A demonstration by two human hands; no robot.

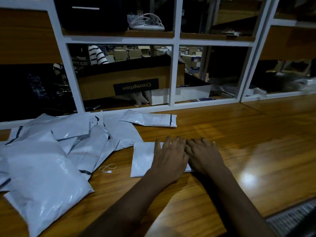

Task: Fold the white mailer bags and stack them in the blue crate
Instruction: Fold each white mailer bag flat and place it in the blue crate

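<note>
Pressing mailer (142,159): left hand (169,156), right hand (203,156)

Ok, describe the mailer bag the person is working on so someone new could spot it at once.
On the wooden table, just right of the heaped pile of white bags, one white mailer bag lies flat near the middle. It is the only one with the left hand and right hand laid flat over it.

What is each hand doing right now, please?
Left hand: open, fingers flat, pressing the white mailer bag.
Right hand: open, fingers flat, apparently on the same bag.
</note>
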